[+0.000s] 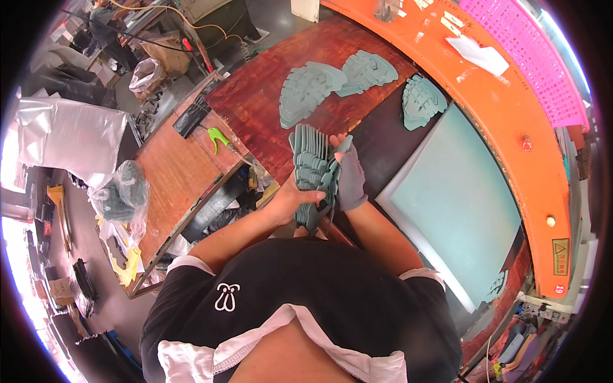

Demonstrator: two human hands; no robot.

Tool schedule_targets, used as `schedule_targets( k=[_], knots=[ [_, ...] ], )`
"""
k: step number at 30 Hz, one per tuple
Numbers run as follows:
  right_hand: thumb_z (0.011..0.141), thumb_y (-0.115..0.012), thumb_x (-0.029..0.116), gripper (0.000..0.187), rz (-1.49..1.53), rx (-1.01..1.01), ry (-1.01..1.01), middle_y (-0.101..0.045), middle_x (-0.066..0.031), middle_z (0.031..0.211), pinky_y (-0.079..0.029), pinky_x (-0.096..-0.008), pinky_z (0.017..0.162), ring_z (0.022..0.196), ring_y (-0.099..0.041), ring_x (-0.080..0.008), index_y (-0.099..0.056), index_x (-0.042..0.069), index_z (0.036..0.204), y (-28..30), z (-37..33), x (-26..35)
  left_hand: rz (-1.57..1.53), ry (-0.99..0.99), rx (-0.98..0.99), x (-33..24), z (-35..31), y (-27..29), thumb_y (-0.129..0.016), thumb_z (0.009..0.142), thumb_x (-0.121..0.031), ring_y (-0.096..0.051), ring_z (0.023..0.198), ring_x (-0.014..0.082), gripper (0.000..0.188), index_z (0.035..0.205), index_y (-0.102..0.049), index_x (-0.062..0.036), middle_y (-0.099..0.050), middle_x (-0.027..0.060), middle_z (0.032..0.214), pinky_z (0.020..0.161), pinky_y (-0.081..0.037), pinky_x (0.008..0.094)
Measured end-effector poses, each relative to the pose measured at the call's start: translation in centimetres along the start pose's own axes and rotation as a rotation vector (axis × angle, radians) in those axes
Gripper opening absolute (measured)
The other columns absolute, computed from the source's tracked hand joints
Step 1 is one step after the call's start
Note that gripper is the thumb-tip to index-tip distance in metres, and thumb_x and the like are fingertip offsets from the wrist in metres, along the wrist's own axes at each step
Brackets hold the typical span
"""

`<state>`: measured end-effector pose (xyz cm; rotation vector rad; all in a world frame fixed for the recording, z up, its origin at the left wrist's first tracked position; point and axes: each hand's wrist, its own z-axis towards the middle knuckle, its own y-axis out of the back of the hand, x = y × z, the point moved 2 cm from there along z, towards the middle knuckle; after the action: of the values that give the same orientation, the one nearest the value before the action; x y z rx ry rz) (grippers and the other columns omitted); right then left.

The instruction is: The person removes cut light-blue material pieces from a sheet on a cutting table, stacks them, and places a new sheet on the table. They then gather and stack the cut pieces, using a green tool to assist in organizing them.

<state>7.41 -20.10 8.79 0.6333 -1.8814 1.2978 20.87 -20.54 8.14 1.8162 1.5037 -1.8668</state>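
The desk [246, 89] has a worn, glossy red-brown top, with a broad orange machine beam [504, 121] curving past its right edge. Beside its left edge stands a scuffed wooden side table [172, 156], and the grey floor [112, 303] spreads beyond that. A grey-green cabinet [220, 19] stands past the desk's far left corner; bright white light [13, 236] glares beyond the floor.

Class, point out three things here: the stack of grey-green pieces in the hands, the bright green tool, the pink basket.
Stack of grey-green pieces [309, 153]: head view, on its layered edges.
Bright green tool [218, 135]: head view, on its body.
Pink basket [522, 57]: head view, on its perforated wall.
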Motion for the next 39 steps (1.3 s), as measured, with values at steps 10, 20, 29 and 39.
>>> schedule_targets(
  k=[10, 20, 29, 39],
  knots=[
    [0.083, -0.061, 0.021, 0.035, -0.503, 0.138, 0.009, -0.051, -0.0040, 0.098, -0.044, -0.0283, 0.078, 0.088, -0.049, -0.0112, -0.046, 0.005, 0.110, -1.4, 1.3, -1.3, 0.000, -0.014, -0.068, -0.5, -1.8, 0.8, -0.068, 0.071, 0.003, -0.058, 0.085, 0.0144, 0.059, 0.123, -0.042, -0.0057, -0.059, 0.0047, 0.100, 0.076, -0.049, 0.0296],
    [0.067, -0.075, 0.044, 0.095, -0.183, 0.841, -0.039, -0.044, -0.0116, 0.129, -0.036, -0.0369, 0.099, 0.118, -0.043, -0.0221, -0.027, 0.001, 0.137, -5.0, 3.7, 0.3, -0.083, 0.063, 0.250, -6.5, -2.6, 6.2, -0.069, 0.068, -0.006, -0.060, 0.086, 0.0203, 0.057, 0.121, -0.047, -0.0036, -0.060, 0.0091, 0.101, 0.071, -0.051, 0.0330],
    [0.069, -0.073, 0.040, 0.059, -0.349, 0.569, 0.204, -0.057, -0.0070, 0.104, -0.044, -0.0316, 0.086, 0.096, -0.053, -0.0160, -0.053, 0.001, 0.108, -12.9, 5.6, -5.0, 0.249, -0.101, 0.384, -11.7, -2.1, 15.3, -0.067, 0.069, -0.004, -0.048, 0.104, 0.0122, 0.069, 0.130, -0.035, -0.0032, -0.052, 0.0028, 0.113, 0.091, -0.039, 0.0308],
    [0.067, -0.079, 0.020, 0.030, -0.479, 0.354, 0.397, -0.057, 0.0011, 0.081, -0.044, -0.0257, 0.069, 0.077, -0.052, -0.0082, -0.058, 0.006, 0.084, -19.8, 3.4, -7.4, 0.641, -0.327, 0.402, -16.3, -4.5, 21.8, -0.069, 0.069, -0.013, -0.043, 0.117, 0.0208, 0.076, 0.132, -0.030, 0.0009, -0.045, 0.0149, 0.122, 0.099, -0.033, 0.0367]
  ],
)
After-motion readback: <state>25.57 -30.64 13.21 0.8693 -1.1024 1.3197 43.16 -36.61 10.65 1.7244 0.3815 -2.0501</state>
